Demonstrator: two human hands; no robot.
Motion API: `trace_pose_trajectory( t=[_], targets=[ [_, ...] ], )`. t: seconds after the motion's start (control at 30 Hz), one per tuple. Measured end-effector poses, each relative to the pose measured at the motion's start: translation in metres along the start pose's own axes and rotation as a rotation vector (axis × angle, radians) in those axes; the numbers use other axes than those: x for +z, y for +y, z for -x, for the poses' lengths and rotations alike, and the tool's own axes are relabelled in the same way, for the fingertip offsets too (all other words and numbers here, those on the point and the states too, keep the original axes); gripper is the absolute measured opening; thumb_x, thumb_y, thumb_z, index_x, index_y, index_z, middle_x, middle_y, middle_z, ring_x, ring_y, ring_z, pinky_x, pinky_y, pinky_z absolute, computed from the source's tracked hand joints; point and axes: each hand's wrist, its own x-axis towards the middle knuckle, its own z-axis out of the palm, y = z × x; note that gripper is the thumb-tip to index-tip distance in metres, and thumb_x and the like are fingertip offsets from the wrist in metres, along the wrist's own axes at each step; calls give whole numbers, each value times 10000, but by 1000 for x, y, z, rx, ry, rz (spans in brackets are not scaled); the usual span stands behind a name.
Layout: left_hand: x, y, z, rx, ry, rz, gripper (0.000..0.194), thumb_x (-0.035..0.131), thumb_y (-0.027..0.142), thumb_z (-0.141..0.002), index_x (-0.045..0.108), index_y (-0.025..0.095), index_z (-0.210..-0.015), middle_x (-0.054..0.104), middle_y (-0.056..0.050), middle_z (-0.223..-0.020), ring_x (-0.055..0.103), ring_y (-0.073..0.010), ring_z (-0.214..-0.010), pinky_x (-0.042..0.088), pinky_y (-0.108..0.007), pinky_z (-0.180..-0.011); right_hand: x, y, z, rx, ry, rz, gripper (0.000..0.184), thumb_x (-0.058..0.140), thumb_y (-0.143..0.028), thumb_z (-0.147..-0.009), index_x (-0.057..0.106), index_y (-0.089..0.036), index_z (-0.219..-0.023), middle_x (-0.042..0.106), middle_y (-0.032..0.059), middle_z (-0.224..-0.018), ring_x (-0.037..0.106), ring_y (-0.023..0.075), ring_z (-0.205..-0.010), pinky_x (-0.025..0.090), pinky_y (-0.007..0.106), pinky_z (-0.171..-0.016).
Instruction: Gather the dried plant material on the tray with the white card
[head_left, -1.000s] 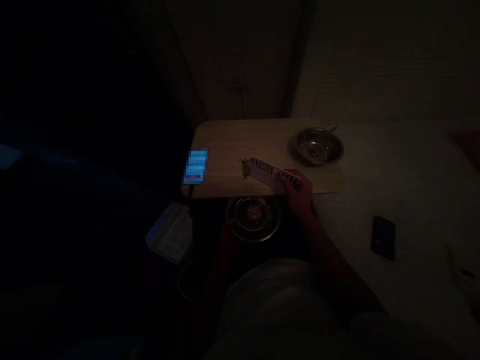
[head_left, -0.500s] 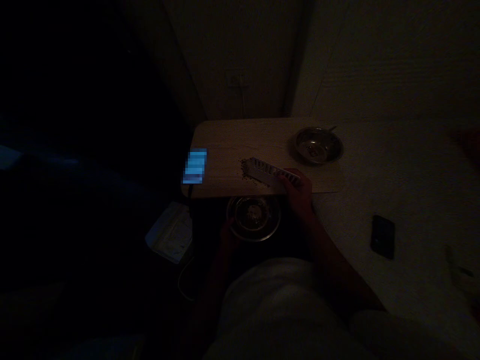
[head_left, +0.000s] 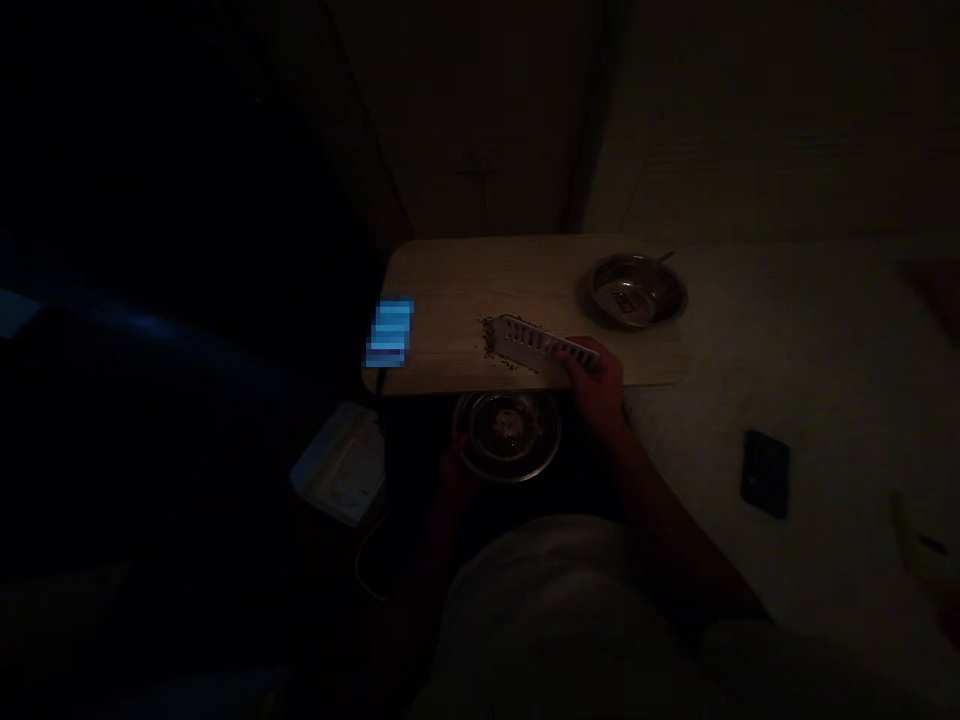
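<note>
The right hand is curled closed around the near end of a white slotted plastic strip, gripping it along its edge. The strip lies at a slant just over the near edge of a light wood-grain table, with its far end at a small scatter of dark crumbs. Farther along the table sits a steel bowl with a thin handle rising past its rim. The left hand, deep in shadow, is at the rim of a round steel dish below the table's edge; it is too dark to tell how far open it is. A black phone lies on pale bedding to the right.
</note>
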Motion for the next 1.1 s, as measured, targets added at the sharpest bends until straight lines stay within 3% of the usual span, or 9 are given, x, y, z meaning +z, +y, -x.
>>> trace_pose_trajectory(
  t=[0.27,0.57,1.1],
  targets=[
    [-2,-1,0,21,-49,-8,284,611,235,-759,704,162,-1017,745,-88,-1015,550,-307,-1224,397,-456,-1068,0,-1,2,3,-56,19,193,639,-366,-817,691,-197,-893,687,17,-835,612,163,-766,469,278,-714],
    [-8,-4,-7,39,-45,2,262,601,246,-776,713,161,-997,756,-71,-971,602,-289,-1158,421,-441,-1049,4,1,3,0,-58,17,178,661,-346,-805,699,-194,-888,696,11,-827,619,159,-757,469,274,-709],
    [-5,-4,-5,50,-13,-41,221,616,245,-753,722,161,-928,755,-79,-963,544,-319,-1228,401,-459,-1066,6,4,4,1,-72,-13,168,666,-344,-800,695,-201,-884,691,6,-800,607,151,-723,465,262,-671]
  ],
)
